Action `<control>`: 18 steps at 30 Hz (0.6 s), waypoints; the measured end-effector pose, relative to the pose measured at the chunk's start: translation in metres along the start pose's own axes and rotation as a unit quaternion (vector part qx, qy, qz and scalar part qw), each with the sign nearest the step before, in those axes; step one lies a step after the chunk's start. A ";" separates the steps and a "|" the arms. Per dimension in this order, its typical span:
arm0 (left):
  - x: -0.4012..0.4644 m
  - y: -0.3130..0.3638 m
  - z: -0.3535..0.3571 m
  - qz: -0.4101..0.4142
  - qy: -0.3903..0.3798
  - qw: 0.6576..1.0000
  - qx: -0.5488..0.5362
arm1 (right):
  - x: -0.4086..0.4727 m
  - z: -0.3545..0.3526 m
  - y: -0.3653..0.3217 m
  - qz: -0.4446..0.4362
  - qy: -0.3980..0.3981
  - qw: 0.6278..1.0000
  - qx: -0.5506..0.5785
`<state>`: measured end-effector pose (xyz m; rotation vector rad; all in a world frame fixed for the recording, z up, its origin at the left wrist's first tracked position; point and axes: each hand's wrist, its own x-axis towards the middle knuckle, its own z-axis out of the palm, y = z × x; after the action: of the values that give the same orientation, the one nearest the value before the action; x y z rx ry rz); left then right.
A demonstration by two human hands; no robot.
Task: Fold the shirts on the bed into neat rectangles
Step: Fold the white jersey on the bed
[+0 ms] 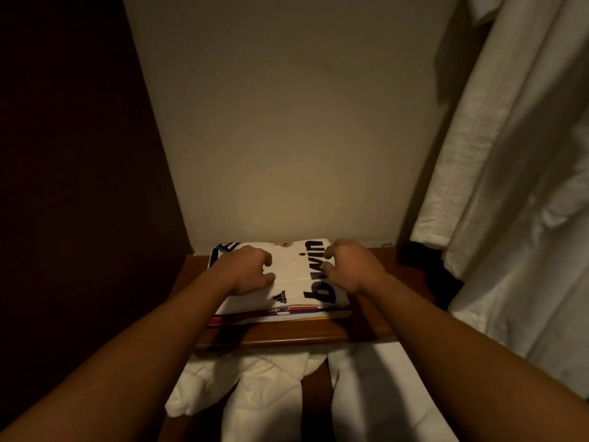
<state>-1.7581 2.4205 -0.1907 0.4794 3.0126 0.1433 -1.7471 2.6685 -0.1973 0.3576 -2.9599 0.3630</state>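
Where both arms reach in: a folded white shirt (287, 275) tops a small stack on a wooden shelf (287, 338), and every place below is told from that shirt.
Left hand (247, 271): rests on the shirt's left half, knuckles up, fingers curled down onto the cloth; whether they pinch a fold or only press cannot be told.
Right hand (352, 266): rests on the shirt's right edge beside the black lettering, fingers curled the same way, fingertips against the fabric; a true grasp cannot be told.
Stack (287, 315): under the shirt lie more folded garments, showing red, blue and yellow edges at the near side.
Left of the shirt: a dark panel (79, 186) stands close to the stack's left edge.
Behind the shirt: a plain wall (287, 138), with the shirt's far edge near it.
Right of the shirt: bare shelf wood, then a dark item (424, 272) and hanging white cloth (510, 186).
Near side: the shelf's front lip, with white bedding (271, 393) below.
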 end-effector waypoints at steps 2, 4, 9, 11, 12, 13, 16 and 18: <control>-0.017 0.008 -0.027 -0.009 -0.024 1.000 -0.008 | -0.014 -0.032 -0.011 0.005 -0.018 1.000 0.002; -0.038 0.021 -0.059 -0.012 -0.052 0.998 -0.020 | -0.030 -0.068 -0.024 0.012 -0.049 0.999 -0.001; -0.086 0.045 -0.150 -0.004 -0.091 0.995 -0.042 | -0.064 -0.175 -0.064 0.051 -0.142 0.988 0.007; -0.103 0.051 -0.187 -0.003 -0.111 0.993 -0.045 | -0.071 -0.217 -0.080 0.062 -0.156 0.986 0.014; -0.111 0.053 -0.205 0.000 -0.121 0.992 -0.047 | -0.075 -0.237 -0.089 0.063 -0.161 0.985 0.015; -0.120 0.056 -0.225 0.003 -0.128 0.991 -0.050 | -0.078 -0.257 -0.098 0.064 -0.167 0.984 0.015; -0.147 0.062 -0.285 0.007 -0.133 0.989 -0.068 | -0.088 -0.318 -0.128 0.071 -0.175 0.982 0.016; -0.165 0.063 -0.324 0.007 -0.137 0.988 -0.077 | -0.094 -0.354 -0.150 0.075 -0.178 0.981 0.022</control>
<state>-1.6154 2.4032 0.1493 0.4629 2.7050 0.2845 -1.5812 2.6369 0.1612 0.2251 -3.3460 0.4225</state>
